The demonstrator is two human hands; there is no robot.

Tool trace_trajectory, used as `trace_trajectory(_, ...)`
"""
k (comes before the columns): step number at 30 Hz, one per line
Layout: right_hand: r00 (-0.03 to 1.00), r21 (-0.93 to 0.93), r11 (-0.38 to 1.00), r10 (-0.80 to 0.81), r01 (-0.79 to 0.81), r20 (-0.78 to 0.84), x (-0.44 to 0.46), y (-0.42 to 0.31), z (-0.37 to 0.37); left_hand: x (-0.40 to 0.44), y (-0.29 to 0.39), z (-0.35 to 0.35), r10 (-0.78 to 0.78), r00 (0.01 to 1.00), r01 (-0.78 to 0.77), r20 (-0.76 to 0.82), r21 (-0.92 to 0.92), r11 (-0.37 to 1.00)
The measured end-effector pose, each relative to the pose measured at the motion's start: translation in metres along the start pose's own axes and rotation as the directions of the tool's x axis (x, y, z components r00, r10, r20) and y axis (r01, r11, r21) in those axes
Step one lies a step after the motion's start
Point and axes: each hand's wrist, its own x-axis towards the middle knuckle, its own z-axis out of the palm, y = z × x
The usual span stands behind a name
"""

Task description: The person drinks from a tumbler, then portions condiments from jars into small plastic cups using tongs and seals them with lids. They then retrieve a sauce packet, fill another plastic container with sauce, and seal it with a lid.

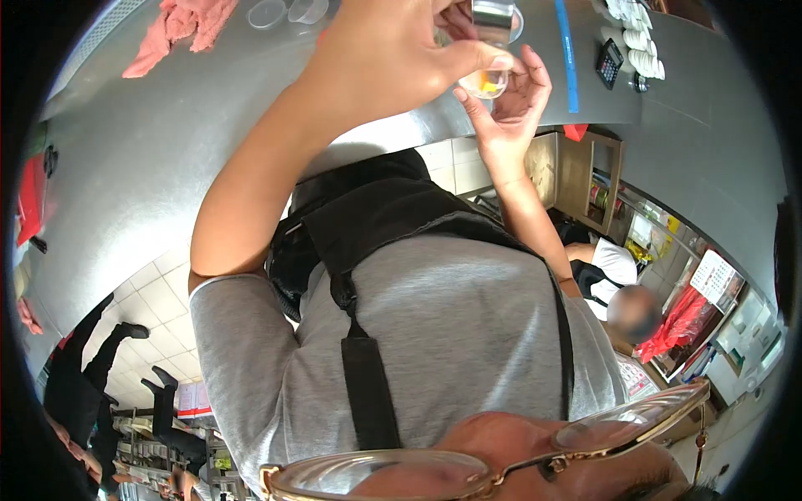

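Note:
A small clear plastic cup with something yellow inside is between my two hands at the top middle. My left hand is closed on it, the thumb lying across its upper side; the other fingers are mostly hidden. My right hand holds the cup from the right, with its fingers half curled and the thumb at the cup's lower left. Just beyond the cup is a shiny metal cylinder, close to my left fingers; whether they touch it I cannot tell.
On the metal counter lie a pink cloth, a clear round lid, a blue strip and a calculator. Stacked white cups stand at the far right. A co-worker is at the right; more people stand at lower left.

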Motion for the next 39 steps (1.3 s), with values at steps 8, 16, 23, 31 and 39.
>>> trace_trajectory(8, 1.0, 0.015, 1.0, -0.002, 0.002, -0.009, 0.002, -0.004, -0.002, -0.001, 0.023, -0.005, -0.062, 0.998, 0.061, 0.006, 0.088, 0.994)
trace_trajectory(16, 0.999, 0.015, 0.999, -0.041, 0.041, -0.011, 0.003, -0.008, 0.0, -0.008, 0.032, 0.017, 0.096, 0.972, -0.041, -0.213, 0.248, 0.968)
trace_trajectory(23, 1.0, 0.009, 1.0, -0.015, 0.015, -0.018, 0.004, -0.008, -0.001, 0.001, 0.035, -0.005, -0.044, 0.997, 0.053, -0.065, 0.143, 0.988)
trace_trajectory(31, 0.999, 0.059, 0.998, 0.001, 0.001, -0.041, 0.005, -0.008, 0.002, 0.006, 0.042, -0.005, 0.126, 0.992, -0.124, 0.015, 0.315, 0.941)
trace_trajectory(39, 0.974, 0.079, 0.973, 0.219, -0.215, -0.052, 0.003, 0.024, -0.026, 0.059, 0.022, -0.002, 0.086, 0.979, -0.087, -0.184, 0.006, 0.996)
